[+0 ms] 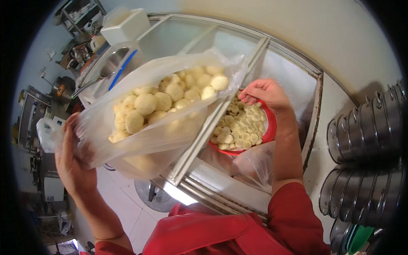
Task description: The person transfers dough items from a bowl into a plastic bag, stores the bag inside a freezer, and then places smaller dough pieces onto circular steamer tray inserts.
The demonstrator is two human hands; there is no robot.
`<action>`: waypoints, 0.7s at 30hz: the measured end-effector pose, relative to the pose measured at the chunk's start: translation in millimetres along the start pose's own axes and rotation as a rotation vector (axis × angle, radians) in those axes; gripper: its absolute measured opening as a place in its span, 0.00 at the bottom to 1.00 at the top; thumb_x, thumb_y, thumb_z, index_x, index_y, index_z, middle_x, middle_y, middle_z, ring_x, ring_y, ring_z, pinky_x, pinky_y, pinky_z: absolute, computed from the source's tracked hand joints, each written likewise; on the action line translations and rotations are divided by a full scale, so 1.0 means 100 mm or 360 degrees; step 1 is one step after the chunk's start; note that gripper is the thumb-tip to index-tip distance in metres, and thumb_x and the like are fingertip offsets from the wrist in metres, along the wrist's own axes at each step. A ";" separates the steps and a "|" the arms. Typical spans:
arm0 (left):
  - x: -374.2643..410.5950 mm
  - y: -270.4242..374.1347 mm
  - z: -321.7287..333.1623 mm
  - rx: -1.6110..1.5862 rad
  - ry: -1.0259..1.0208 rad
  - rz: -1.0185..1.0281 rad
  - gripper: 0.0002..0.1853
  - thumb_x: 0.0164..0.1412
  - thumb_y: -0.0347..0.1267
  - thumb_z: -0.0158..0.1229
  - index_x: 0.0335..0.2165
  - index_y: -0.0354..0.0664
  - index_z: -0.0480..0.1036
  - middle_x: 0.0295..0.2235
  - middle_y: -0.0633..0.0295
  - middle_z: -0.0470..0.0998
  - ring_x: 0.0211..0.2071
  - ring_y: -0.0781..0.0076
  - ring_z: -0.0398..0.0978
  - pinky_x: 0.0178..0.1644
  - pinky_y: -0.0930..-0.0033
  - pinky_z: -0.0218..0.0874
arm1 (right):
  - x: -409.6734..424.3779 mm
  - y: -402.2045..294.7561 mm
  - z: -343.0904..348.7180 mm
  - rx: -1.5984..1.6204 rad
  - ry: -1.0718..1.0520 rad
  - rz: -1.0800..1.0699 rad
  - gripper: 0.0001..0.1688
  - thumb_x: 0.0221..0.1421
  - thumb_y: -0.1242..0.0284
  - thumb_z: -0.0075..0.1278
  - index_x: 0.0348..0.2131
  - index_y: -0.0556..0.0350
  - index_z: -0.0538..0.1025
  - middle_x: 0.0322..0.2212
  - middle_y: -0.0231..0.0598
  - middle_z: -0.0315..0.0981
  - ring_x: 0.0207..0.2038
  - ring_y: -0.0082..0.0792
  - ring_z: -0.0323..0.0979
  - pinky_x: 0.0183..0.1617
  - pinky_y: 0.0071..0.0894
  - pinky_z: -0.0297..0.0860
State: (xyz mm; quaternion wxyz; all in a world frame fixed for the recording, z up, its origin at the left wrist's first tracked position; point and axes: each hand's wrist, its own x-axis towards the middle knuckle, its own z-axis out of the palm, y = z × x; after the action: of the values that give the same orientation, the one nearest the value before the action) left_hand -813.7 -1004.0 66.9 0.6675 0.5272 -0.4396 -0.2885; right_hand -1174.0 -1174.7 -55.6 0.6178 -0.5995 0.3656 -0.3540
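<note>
A clear plastic bag point(178, 127) of pale, round flattened dough pieces point(145, 104) spans the middle of the view, over the freezer's sliding glass lid. My left hand point(75, 156) grips the gathered left side of this bag. My right hand point(263, 94) is above the rim of a red basin point(271, 122) inside the chest freezer; its fingers are curled, and whether they pinch anything is unclear. Many small pale round pieces point(245, 127) lie in the basin. Below it, another clear bag point(256, 162) with hidden contents rests in the freezer.
The sliding glass lid point(239, 41) covers the freezer's left part. Stacked metal pots point(363, 134) stand at right, near green bowls point(360, 239). A white foam box point(126, 27), a metal bowl point(116, 62) and a blue-edged item point(122, 70) are at upper left. A round metal lid point(153, 194) lies low.
</note>
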 end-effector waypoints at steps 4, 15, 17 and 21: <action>-0.01 0.02 -0.04 0.0223 -0.0072 0.0129 0.18 0.56 0.31 0.40 0.42 0.29 0.61 0.42 0.54 0.64 0.43 0.73 0.62 0.44 0.76 0.56 | 0.03 1.64 -0.22 -0.0914 0.0227 0.0696 0.11 0.39 0.73 0.48 0.27 0.59 0.74 0.19 0.35 0.71 0.21 0.21 0.67 0.23 0.19 0.65; -0.02 0.14 0.09 0.0555 0.0248 0.0081 0.20 0.57 0.36 0.38 0.42 0.30 0.62 0.41 0.56 0.64 0.42 0.72 0.62 0.45 0.72 0.54 | 0.12 3.49 0.83 -0.1834 0.0171 0.0698 0.34 0.36 0.66 0.52 0.46 0.48 0.62 0.54 0.43 0.38 0.46 0.46 0.56 0.48 0.37 0.57; 0.00 0.09 0.08 0.0472 0.0147 0.0127 0.19 0.57 0.35 0.39 0.42 0.30 0.62 0.40 0.56 0.64 0.41 0.71 0.63 0.45 0.72 0.55 | 0.14 3.25 0.76 -0.1811 0.0040 0.0694 0.24 0.37 0.69 0.49 0.40 0.49 0.69 0.50 0.46 0.47 0.45 0.44 0.58 0.47 0.36 0.58; -0.02 0.13 0.17 0.0373 0.0186 0.0080 0.18 0.56 0.33 0.41 0.41 0.30 0.63 0.41 0.55 0.64 0.40 0.71 0.63 0.43 0.73 0.57 | 0.06 2.77 0.46 -0.1273 0.0340 0.0533 0.20 0.37 0.70 0.51 0.36 0.53 0.72 0.36 0.44 0.65 0.35 0.40 0.66 0.40 0.32 0.62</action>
State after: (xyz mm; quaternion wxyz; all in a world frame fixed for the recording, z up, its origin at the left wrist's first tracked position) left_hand -831.0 -1006.5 79.8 0.6328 0.6063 -0.4438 -0.1873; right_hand -1131.3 -1149.2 -331.7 0.3448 -0.6839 0.6276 -0.1397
